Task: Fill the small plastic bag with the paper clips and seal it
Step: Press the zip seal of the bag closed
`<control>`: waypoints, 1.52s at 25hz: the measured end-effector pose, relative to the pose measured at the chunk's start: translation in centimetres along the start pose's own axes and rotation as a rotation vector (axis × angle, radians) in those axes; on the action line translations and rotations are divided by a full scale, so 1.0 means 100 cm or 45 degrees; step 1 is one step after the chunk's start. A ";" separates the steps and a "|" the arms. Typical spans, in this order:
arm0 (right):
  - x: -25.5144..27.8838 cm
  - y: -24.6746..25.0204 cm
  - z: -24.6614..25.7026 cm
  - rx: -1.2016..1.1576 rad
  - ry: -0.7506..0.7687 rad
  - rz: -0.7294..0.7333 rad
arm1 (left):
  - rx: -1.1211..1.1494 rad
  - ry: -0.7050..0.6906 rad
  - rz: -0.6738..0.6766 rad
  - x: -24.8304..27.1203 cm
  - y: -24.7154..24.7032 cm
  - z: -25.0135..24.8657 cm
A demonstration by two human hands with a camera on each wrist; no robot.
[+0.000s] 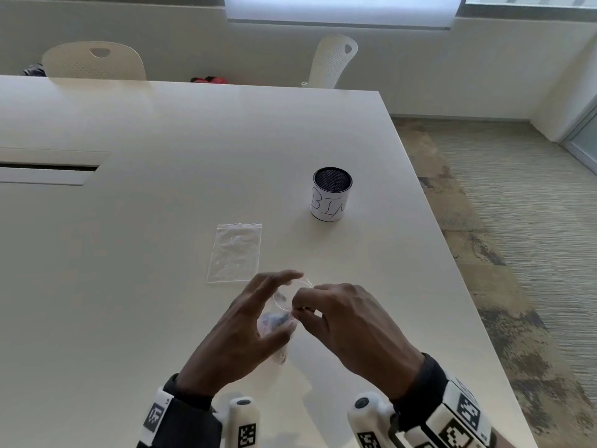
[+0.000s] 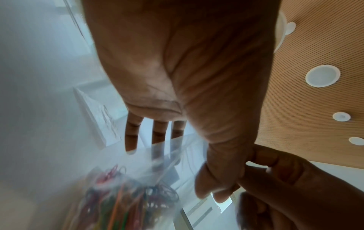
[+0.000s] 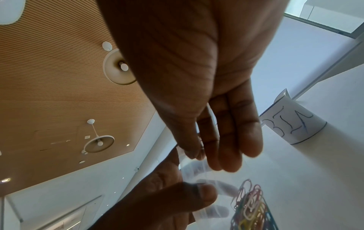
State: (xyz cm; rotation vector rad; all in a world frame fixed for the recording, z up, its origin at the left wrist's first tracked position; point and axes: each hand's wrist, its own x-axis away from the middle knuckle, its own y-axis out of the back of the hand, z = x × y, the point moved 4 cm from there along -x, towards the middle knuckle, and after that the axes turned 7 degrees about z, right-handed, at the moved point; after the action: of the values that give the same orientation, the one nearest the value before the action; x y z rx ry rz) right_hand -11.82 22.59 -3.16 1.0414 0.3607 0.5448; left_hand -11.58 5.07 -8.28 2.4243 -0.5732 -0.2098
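A small clear plastic bag [image 1: 280, 313] hangs just above the table between my hands, its mouth bowed open. Coloured paper clips [image 1: 274, 319] sit bunched in its lower part; they also show in the wrist views as paper clips [image 2: 128, 196] and paper clips [image 3: 250, 207]. My left hand [image 1: 284, 302] holds the bag, thumb on the near face and straight fingers behind the far face. My right hand [image 1: 298, 310] pinches the rim of the bag's mouth [image 3: 194, 167] between thumb and forefinger. A second, empty clear bag [image 1: 234, 252] lies flat on the table beyond my hands.
A black mesh cup with a paper label reading BIN [image 1: 331, 194] stands on the white table [image 1: 161, 221] at the right, past my hands. The table's right edge [image 1: 452, 253] runs close by it. Two chairs stand at the far side.
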 end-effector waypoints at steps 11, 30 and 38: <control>0.010 0.025 -0.011 0.087 0.041 -0.003 | -0.356 -0.158 -0.002 -0.001 0.048 0.004; 0.018 0.032 -0.024 -0.273 -0.031 -0.014 | 0.357 -0.182 -0.322 -0.011 0.016 -0.029; 0.003 0.025 -0.016 -0.324 0.087 -0.132 | 0.311 -0.030 0.062 -0.005 0.007 -0.011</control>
State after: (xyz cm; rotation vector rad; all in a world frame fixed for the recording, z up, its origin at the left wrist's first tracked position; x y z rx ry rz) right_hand -13.09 24.91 -1.71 0.7563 0.3929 0.5190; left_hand -11.93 5.40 -7.01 2.6425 -0.7028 -0.1552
